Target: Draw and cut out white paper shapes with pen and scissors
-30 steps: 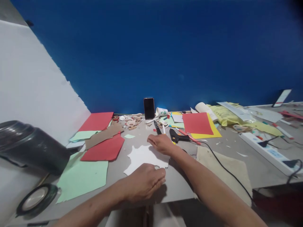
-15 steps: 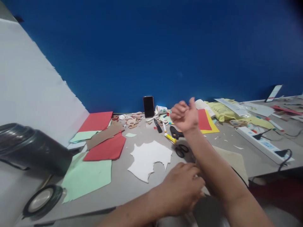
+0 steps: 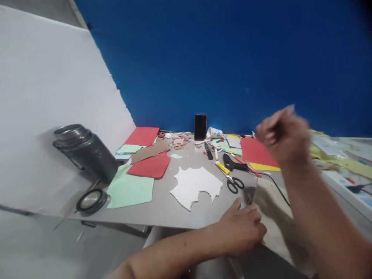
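My left hand (image 3: 242, 226) rests at the front edge of the table with its fingers curled down, against the left side of a beige sheet (image 3: 273, 226). What lies under its fingers is hidden. A small dark thing (image 3: 250, 193) shows just beyond the fingertips. My right hand (image 3: 283, 133) is raised above the table, blurred by motion, its fingers curled in and nothing visible in them. Black-handled scissors (image 3: 235, 185) lie just beyond my left hand, beside a yellow marker (image 3: 222, 167) and a black glue gun (image 3: 232, 162). A jagged white piece of board (image 3: 194, 184) lies to the left.
On the left a dark flask (image 3: 90, 155) leans over green sheets (image 3: 133, 192) and red sheets (image 3: 151, 166), with its round lid (image 3: 91, 200) nearby. A phone (image 3: 200, 127) and a paper cup (image 3: 215, 132) are at the back. A white power strip (image 3: 345, 190) is at right.
The view has swung left, so things sit further right in the picture. My right hand has moved up and right, away from my left hand, which stays low at the table edge.
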Demonstrator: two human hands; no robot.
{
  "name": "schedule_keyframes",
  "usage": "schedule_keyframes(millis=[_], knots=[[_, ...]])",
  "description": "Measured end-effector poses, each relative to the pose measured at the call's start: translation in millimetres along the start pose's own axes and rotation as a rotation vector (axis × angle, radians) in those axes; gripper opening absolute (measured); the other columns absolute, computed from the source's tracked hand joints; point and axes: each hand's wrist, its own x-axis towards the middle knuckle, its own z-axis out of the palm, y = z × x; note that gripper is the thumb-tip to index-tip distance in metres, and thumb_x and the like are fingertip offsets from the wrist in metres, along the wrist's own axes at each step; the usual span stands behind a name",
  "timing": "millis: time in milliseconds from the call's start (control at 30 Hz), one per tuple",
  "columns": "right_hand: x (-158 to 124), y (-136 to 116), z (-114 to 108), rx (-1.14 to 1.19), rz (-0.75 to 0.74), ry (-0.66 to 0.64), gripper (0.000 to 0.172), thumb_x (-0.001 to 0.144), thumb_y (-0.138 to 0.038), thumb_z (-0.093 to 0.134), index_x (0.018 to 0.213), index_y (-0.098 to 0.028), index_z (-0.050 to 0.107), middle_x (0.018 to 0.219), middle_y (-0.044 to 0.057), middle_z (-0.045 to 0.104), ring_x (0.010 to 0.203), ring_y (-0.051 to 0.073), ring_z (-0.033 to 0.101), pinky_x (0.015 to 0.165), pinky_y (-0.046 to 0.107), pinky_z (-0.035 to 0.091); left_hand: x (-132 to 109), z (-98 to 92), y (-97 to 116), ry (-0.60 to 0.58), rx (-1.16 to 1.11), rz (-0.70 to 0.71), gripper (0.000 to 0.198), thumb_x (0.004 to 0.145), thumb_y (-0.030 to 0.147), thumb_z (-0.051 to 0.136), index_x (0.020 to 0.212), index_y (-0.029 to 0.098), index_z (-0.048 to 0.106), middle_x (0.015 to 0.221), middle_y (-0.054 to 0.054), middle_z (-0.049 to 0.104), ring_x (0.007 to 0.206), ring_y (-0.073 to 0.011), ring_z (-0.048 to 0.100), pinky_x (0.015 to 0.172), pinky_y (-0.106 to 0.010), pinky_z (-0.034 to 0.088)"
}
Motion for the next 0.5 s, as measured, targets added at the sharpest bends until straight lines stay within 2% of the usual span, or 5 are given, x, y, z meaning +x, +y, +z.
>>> schedule_keyframes(millis=[100, 167, 267, 333, 500], knots=[[-23, 71, -7, -0.385, 0.220, -0.085, 0.045, 0.086, -0.059, 0.064, 0.062, -0.021, 0.060, 0.054, 0.000, 0.056, 0.047, 0.010, 0.045, 0.048, 0.027, 0.035, -37, -30.0, -1, 0.019, -0.162, 0.009, 0.016, 0.098, 0.032, 0.055, 0.090, 0.020, 0.062, 0.103, -0.007, 0.070, 0.109, -0.0221, 0.061, 0.089, -0.037, 0.046], [-33, 98, -11, -0.606, 0.369, -0.331, 0.042, 0.090, -0.054, 0.058, 0.066, -0.020, 0.062, 0.062, 0.002, 0.063, 0.052, 0.012, 0.051, 0.051, 0.026, 0.039, -71, -47.3, -2, 0.078, -0.255, -0.041, 0.015, 0.098, 0.026, 0.053, 0.087, 0.021, 0.061, 0.097, -0.006, 0.072, 0.100, -0.0193, 0.063, 0.088, -0.033, 0.047], [-35, 102, -9, -0.869, 0.497, -0.864, 0.027, 0.088, -0.039, 0.060, 0.069, -0.020, 0.063, 0.070, 0.004, 0.069, 0.058, 0.015, 0.058, 0.054, 0.026, 0.039, -115, -65.6, -8, 0.193, -0.351, -0.296, 0.025, 0.103, 0.026, 0.045, 0.086, 0.020, 0.061, 0.087, -0.006, 0.070, 0.085, -0.0172, 0.062, 0.082, -0.030, 0.047], [-28, 93, 0, -1.045, 0.511, -1.039, 0.024, 0.086, -0.032, 0.060, 0.066, -0.020, 0.062, 0.066, 0.004, 0.067, 0.056, 0.015, 0.056, 0.053, 0.027, 0.035, -134, -75.4, -18, 0.186, -0.394, -0.390, 0.033, 0.105, 0.029, 0.040, 0.082, 0.020, 0.062, 0.078, -0.004, 0.068, 0.076, -0.0162, 0.060, 0.073, -0.029, 0.046], [6, 86, 25, -1.313, 0.207, -0.715, 0.023, 0.091, -0.029, 0.055, 0.073, -0.020, 0.066, 0.076, 0.007, 0.069, 0.063, 0.017, 0.054, 0.059, 0.030, 0.031, -143, -101.8, -53, 0.255, -0.343, -0.613, 0.037, 0.104, 0.036, 0.041, 0.082, 0.021, 0.067, 0.082, -0.006, 0.071, 0.078, -0.0192, 0.064, 0.075, -0.031, 0.047]])
